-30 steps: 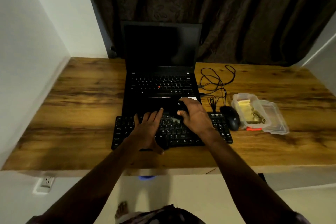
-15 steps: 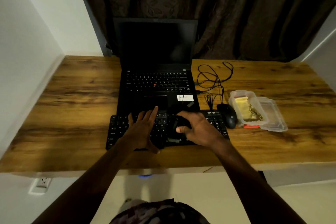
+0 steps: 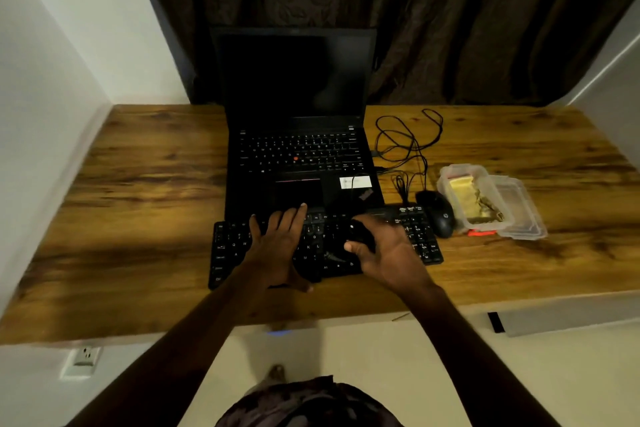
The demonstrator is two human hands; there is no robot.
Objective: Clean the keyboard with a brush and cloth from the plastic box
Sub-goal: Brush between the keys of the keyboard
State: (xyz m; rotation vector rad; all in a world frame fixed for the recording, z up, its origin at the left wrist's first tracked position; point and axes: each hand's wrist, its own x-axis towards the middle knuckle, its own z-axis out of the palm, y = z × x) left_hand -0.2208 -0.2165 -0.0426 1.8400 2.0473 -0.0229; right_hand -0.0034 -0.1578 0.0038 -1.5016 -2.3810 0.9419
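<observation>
A black external keyboard (image 3: 420, 243) lies near the front edge of the wooden desk (image 3: 149, 218). My left hand (image 3: 277, 246) rests flat on its left half with fingers straight. Over the keyboard's middle my right hand (image 3: 384, 253) grips a dark brush (image 3: 360, 236), its dark end touching the keys. A clear plastic box (image 3: 474, 201) stands at the right with a yellow cloth (image 3: 464, 194) and small bits inside; its lid (image 3: 523, 215) lies beside it.
An open black laptop (image 3: 298, 149) stands just behind the keyboard. A black mouse (image 3: 438, 215) sits between keyboard and box, with a tangled cable (image 3: 405, 142) behind it. A small red item (image 3: 481, 233) lies at the box's front. Walls close both sides.
My right hand with the brush has moved from the keyboard's far edge toward the near edge and a little right. The left hand has stayed flat on the keys.
</observation>
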